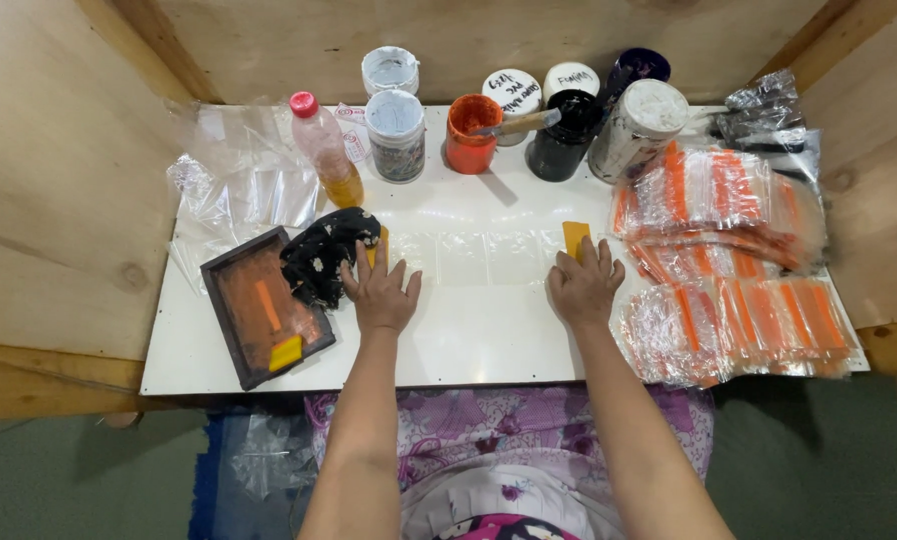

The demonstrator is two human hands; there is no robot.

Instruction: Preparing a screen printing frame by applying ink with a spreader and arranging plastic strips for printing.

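Orange-striped clear bags [734, 270] heaped right; white-labelled jars [397, 135] along back edge; clear row of bags [469, 258] flat mid-table.

Lit brightly and evenly from above. Soft glare across the glossy white surface [489, 330], short shadows beside the paint jars [469, 135]. Sharp at the centre, faintly soft toward the corners. Wide-angle bending of the wooden walls [59, 180] at both edges. Dimmer below the surface's near edge.
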